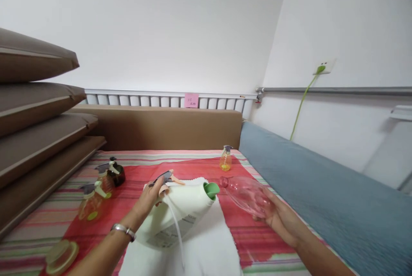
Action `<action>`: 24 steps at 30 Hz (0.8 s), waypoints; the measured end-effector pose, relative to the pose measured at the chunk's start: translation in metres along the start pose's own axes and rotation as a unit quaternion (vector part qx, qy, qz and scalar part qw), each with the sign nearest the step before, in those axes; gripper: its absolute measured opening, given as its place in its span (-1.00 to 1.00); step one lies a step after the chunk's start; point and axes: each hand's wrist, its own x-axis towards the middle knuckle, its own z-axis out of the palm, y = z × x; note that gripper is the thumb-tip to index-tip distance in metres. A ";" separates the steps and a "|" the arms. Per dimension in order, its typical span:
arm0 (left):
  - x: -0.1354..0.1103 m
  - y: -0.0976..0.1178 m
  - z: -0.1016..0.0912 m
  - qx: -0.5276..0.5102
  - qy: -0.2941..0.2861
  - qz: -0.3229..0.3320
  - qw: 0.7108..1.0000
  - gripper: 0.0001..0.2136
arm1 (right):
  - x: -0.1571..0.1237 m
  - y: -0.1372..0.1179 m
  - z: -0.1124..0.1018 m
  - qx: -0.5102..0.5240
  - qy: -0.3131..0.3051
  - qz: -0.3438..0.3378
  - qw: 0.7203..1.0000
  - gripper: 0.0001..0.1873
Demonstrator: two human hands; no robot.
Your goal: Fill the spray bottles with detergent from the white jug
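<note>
My left hand [148,198] is closed around a trigger spray head [166,177] and the handle side of a large white jug [189,205]. The spray head's thin clear dip tube [176,224] hangs down in front of the jug. Tilted to the right, the jug has its green spout [210,190] facing the neck of a clear bottle [243,192]. My right hand [278,218] grips this bottle by its base, so it lies nearly sideways. A small gap separates spout and neck. Under the jug lies a white cloth [212,250].
Pump bottles [89,207] stand on the left, near a round yellowish lid-like piece [62,256]. Another yellow pump bottle [225,160] is at the back. Stacked brown cushions [38,134] rise at left; a blue padded side [305,181] bounds the right.
</note>
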 end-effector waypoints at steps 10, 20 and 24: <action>0.000 0.002 0.006 -0.021 0.001 0.008 1.000 -0.54 | -0.002 -0.024 0.003 -0.114 0.007 0.012 0.993 -0.65; 0.001 0.002 0.009 -0.025 -0.006 0.011 1.000 -0.54 | 0.003 -0.057 0.023 -0.263 0.046 0.015 0.964 -0.54; 0.004 -0.002 0.009 -0.008 0.005 0.008 1.000 -0.53 | 0.004 -0.063 0.027 -0.307 0.059 0.009 0.950 -0.43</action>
